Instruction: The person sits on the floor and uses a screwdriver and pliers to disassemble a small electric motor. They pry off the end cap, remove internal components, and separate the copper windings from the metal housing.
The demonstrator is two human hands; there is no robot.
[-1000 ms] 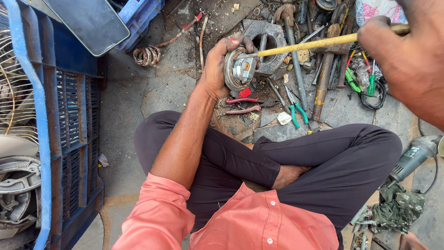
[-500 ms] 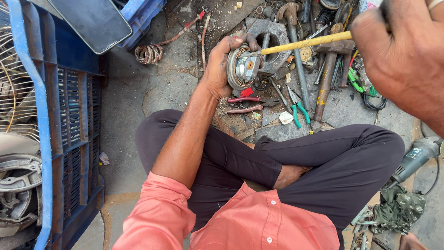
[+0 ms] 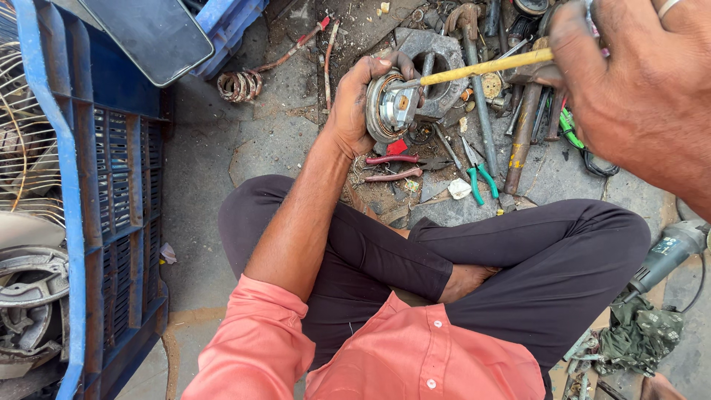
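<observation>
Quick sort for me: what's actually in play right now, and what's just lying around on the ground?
In play:
- left hand gripping the round metal part
- right hand holding the hammer with yellow handle, its head on that part

Lying about:
- red-handled pliers
- green-handled pliers
- grey metal block
- coiled spring
- angle grinder
- blue crate

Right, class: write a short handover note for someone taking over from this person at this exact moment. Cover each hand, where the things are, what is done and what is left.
Left hand: closed in a grip around the round metal part, held on edge over the ground.
Right hand: holds the hammer by its yellow handle, the head at the part's centre.
Nearby: red-handled pliers and green-handled pliers lie on the ground below the part; blue crate on the left.
Done: part gripped, hammer on it.
Left: cannot tell whether anything has come loose yet.
</observation>
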